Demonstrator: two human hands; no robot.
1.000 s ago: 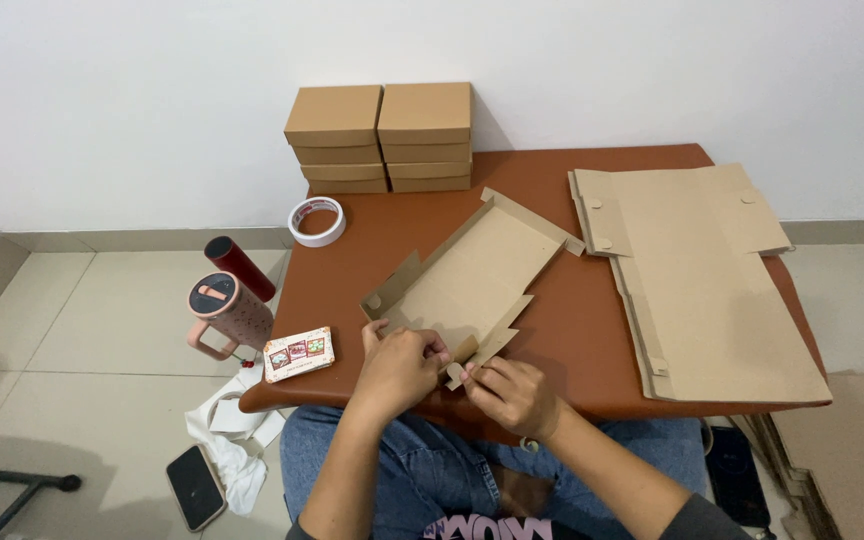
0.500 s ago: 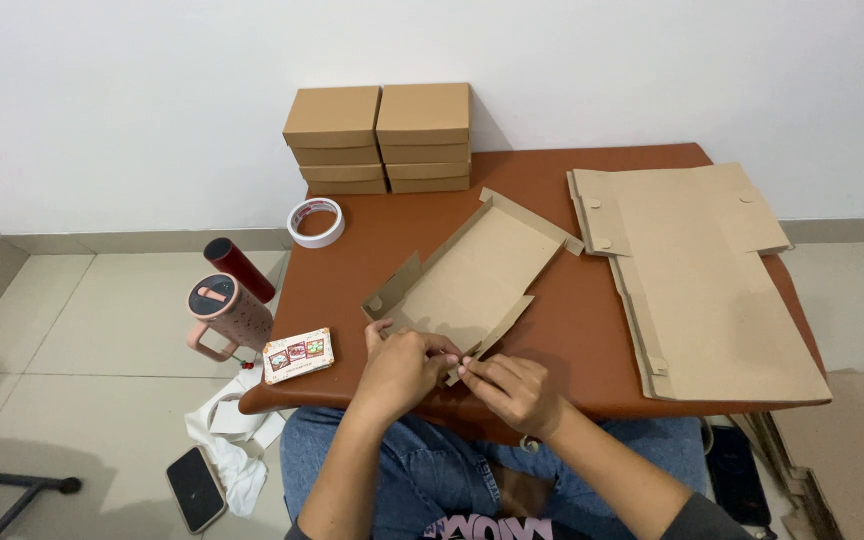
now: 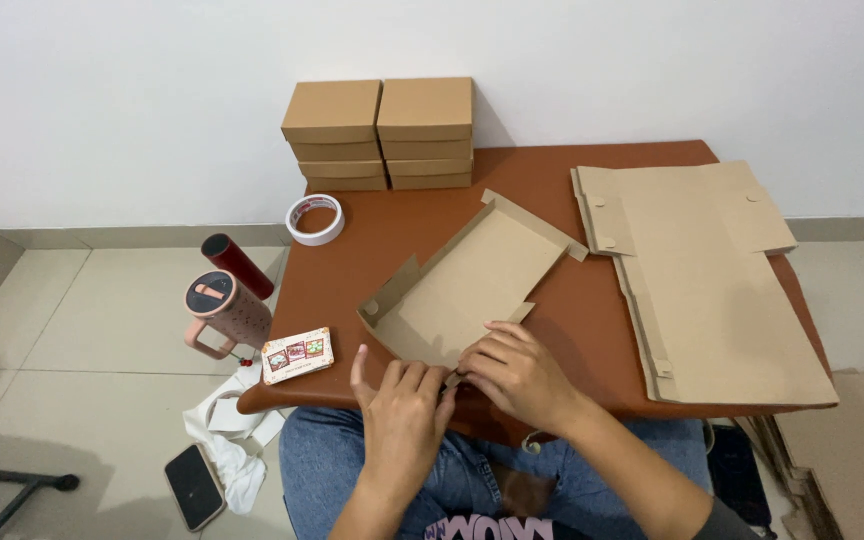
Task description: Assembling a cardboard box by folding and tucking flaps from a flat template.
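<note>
Seen from above, a seated person's left hand (image 3: 402, 405) and right hand (image 3: 514, 372) are pinching, fingers closed, the near edge of a half-folded cardboard box (image 3: 472, 280) lying on the brown table (image 3: 552, 175), pressing its flap flat.

Single head-worn view, steeply down over table (image 3: 412, 215), close.

Eight finished boxes (image 3: 380, 135), one tape roll (image 3: 315, 219), two flasks (image 3: 227, 300).
</note>
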